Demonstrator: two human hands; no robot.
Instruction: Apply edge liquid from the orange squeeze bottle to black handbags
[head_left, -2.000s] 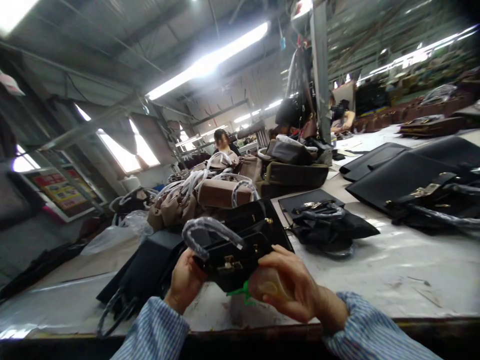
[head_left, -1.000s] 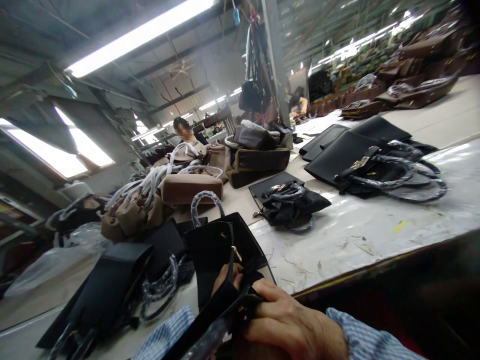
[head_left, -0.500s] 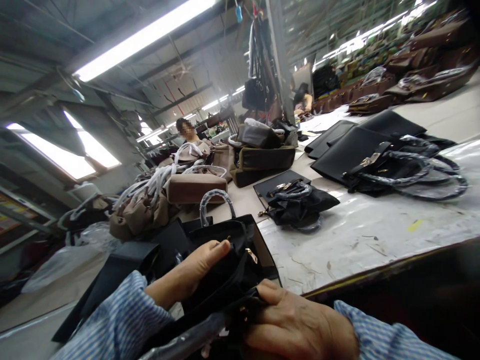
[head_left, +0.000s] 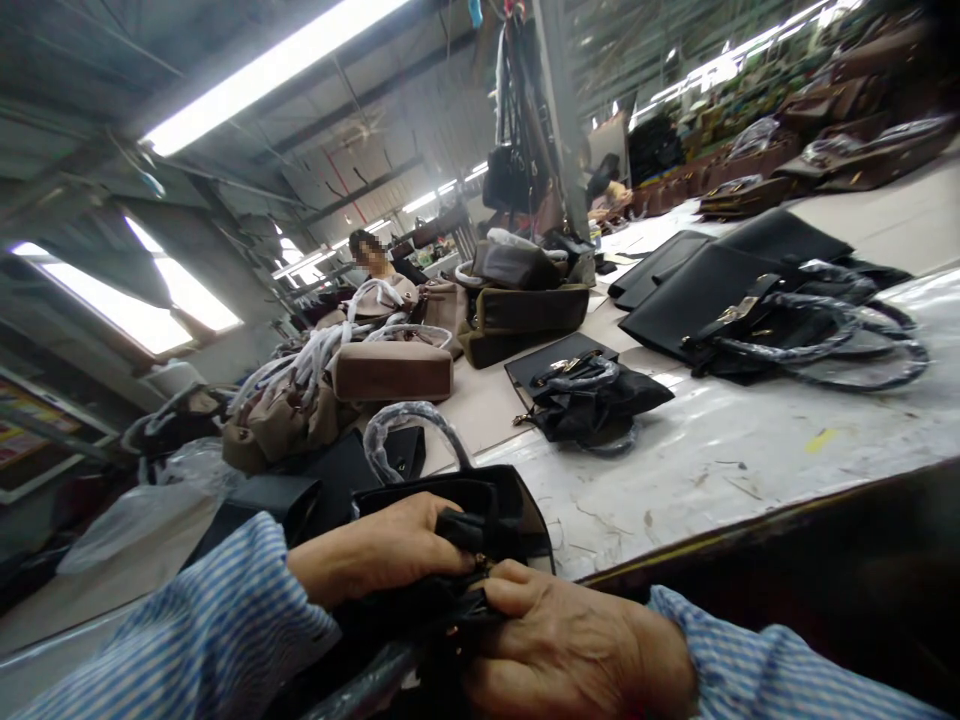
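A black handbag (head_left: 517, 495) with plastic-wrapped handles stands at the table's near edge, right in front of me. My left hand (head_left: 394, 545) grips the black fabric at its opening, thumb pressed on the cloth. Close beside it, my right hand (head_left: 577, 635) is closed on the bag's near rim, its thumb and forefinger by a small gold metal piece (head_left: 482, 565). One wrapped handle (head_left: 412, 420) arches up behind my left hand; another (head_left: 367, 685) lies toward me. The fingertips of both hands are partly hidden in the dark material.
Black handbags (head_left: 592, 395) with wrapped handles lie on the white-covered table (head_left: 712, 470) to the right. Brown bags (head_left: 394, 370) are heaped at the back left, near clear plastic (head_left: 135, 520). The table edge (head_left: 787, 505) runs along the right. A person (head_left: 371, 255) is behind the heap.
My left hand has come down and right, from thumb raised to gripping the fabric beside my right hand. The bag's opening is drawn together, and its far handle leans further left.
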